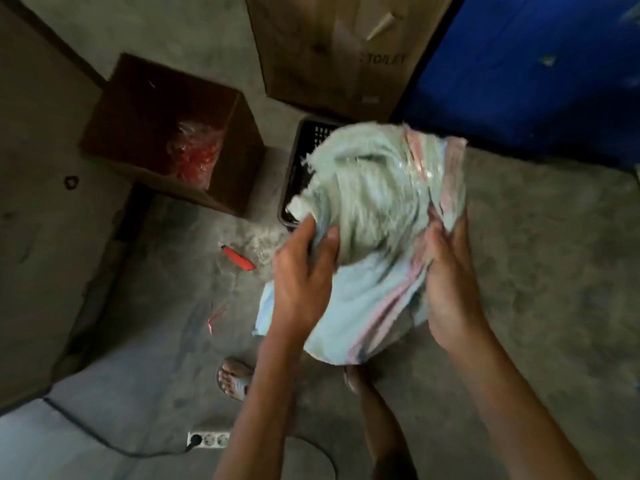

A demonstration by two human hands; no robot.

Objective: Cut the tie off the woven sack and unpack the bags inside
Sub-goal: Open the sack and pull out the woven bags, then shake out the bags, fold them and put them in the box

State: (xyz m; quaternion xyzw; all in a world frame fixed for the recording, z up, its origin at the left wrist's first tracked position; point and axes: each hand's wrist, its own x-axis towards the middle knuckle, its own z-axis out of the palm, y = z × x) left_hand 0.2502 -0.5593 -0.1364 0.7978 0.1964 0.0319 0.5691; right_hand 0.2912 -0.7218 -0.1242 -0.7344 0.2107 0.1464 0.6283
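Observation:
A pale woven sack (377, 216) with pink stripes is held up in front of me, crumpled and motion-blurred. My left hand (303, 278) grips its left side, thumb on top. My right hand (450, 289) clasps its right side by the pink stripe. Shiny clear plastic (415, 168) shows at the sack's upper right. A red cutter (239, 259) lies on the concrete floor to the left of the sack. Thin red tie strands (216, 315) lie on the floor below it.
A black plastic crate (299, 174) sits on the floor behind the sack. An open cardboard box (173, 133) with red plastic inside stands at left. A tall carton (339, 53) and a blue tarp (533, 71) are behind. A power strip (207, 439) and my feet are below.

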